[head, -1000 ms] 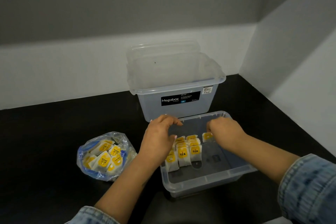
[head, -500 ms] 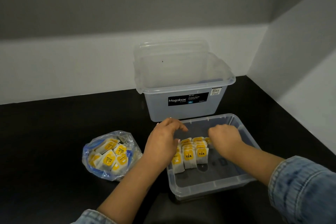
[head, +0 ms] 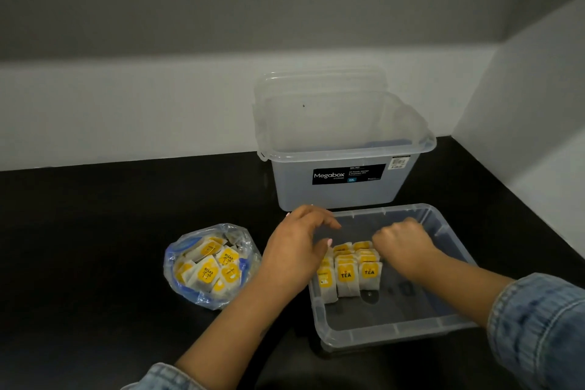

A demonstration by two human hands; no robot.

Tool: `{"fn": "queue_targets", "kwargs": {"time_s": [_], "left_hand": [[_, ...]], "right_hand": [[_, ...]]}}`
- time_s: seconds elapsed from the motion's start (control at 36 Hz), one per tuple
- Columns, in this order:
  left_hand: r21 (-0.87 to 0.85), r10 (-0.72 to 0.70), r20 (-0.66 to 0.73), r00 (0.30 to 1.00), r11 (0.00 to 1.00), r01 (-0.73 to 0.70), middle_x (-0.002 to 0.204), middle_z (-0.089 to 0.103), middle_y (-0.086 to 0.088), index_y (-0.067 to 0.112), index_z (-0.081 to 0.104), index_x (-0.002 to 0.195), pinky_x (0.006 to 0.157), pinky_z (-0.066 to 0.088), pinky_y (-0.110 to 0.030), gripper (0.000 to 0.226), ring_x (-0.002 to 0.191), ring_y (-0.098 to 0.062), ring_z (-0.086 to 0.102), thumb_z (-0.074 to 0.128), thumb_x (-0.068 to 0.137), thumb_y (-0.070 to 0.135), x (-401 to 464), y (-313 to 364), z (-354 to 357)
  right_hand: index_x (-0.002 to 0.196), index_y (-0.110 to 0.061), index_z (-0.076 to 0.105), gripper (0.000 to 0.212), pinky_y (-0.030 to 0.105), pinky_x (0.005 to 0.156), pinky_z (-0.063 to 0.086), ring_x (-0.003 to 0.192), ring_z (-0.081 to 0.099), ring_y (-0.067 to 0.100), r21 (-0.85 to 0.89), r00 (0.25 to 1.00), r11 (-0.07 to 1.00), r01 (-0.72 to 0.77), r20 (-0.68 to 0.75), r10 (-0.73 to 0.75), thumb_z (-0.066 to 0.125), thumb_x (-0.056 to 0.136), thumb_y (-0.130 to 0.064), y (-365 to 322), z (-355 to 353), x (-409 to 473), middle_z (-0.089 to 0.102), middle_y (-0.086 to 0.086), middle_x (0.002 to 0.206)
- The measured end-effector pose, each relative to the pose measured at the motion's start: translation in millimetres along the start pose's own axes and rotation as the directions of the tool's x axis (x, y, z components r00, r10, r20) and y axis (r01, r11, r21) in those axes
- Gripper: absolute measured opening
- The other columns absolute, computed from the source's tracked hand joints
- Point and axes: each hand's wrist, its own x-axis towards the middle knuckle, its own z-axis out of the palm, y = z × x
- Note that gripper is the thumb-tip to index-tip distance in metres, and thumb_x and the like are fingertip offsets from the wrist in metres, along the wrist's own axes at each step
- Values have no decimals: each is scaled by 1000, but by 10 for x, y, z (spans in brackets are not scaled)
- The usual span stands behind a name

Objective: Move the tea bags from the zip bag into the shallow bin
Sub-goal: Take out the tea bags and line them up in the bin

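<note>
On the far left the black counter (head: 79, 247) lies dark and bare out to the frame's edge, so you have free room there to swing an arm. Next comes the zip bag (head: 210, 266), mouth open upward and many tea bags (head: 207, 272) heaped inside it, so by my reckoning the job is roughly half done. Your left hand (head: 297, 250) hovers over the near-left wall of the shallow bin (head: 392, 331), fingers loosely curled; its grip holds nothing I can see. Since a second ago it has barely shifted, staying above the left end of the filed tea bags (head: 351, 272), which stand upright in three rows against the bin's left side. Your right hand (head: 403, 248) has drawn left along the back of those rows, and the lone packet that stood off to the right a second ago now sits tucked in with the rest; whether its grip pinches a packet I cannot tell, as the knuckles hide the fingertips. The bin's right half is open floor. Behind, the tall Megabox tub (head: 345, 180) stands just beside the bin's far rim, and the wall corner closes in at right.
</note>
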Motion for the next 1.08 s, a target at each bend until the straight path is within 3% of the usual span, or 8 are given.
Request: {"fn": "queue_targets", "kwargs": {"time_s": [0.25,0.42,0.5,0.58,0.69,0.81,0.94,1.08], "left_hand": [[-93,-46,-108,993,995,36,101,59,15,28,66,97,84,44,-5,28,96,4,57,67,83,4,-57,-218,-463],[-17,-334,-69,940,943,334,94,62,15,28,64,99,81,47,-13,23,88,2,59,66,85,10,-121,-443,-896],[156,-479,-54,876,863,481,96,62,13,31,64,99,72,45,-17,17,85,-1,58,66,86,20,-166,-562,-1063],[373,-592,-27,805,742,558,93,59,11,33,62,101,71,52,-26,14,80,-5,57,63,87,28,-239,-627,-1156],[633,-689,24,724,571,522,95,58,4,32,58,115,72,55,-30,27,76,-10,58,60,88,29,-291,-672,-1107],[784,-736,80,672,463,413,84,52,0,21,55,117,64,49,-27,33,70,-12,55,63,86,23,-311,-697,-978],[845,-712,127,690,442,300,99,56,-4,15,53,119,68,46,-28,33,82,-14,56,62,87,20,-330,-740,-879],[841,-702,165,693,467,274,112,62,-4,12,54,118,74,47,-28,32,101,-17,61,61,88,19,-322,-783,-807]], "right_hand": [[108,-18,63,21,28,67,39,98,64,19,56,991,990,-127,42,125,47,95,-17,1,-211,-99,67,1,106],[102,-18,64,18,27,69,46,93,64,18,193,966,950,-246,-34,257,55,88,-26,30,-658,-191,66,0,98],[99,-20,64,18,28,67,43,88,63,20,295,951,927,-231,-133,280,54,89,-31,-24,-911,-201,63,0,89],[95,-21,65,21,27,65,39,89,63,23,374,935,913,-165,-236,266,53,89,-37,-172,-1152,-187,63,0,88],[91,-21,65,23,26,64,39,86,62,20,505,925,862,-39,-309,223,53,88,-42,-483,-1386,-146,65,-1,85],[86,-24,65,20,27,66,44,82,62,16,620,934,783,50,-307,184,59,86,-43,-803,-1530,-38,65,-5,81],[89,-27,65,9,28,67,45,87,61,19,664,950,744,74,-273,149,62,85,-33,-1125,-1668,91,65,-2,89],[101,-27,67,17,30,68,46,92,62,21,664,971,744,74,-217,97,61,85,-24,-1357,-1681,239,66,-1,96]]}}
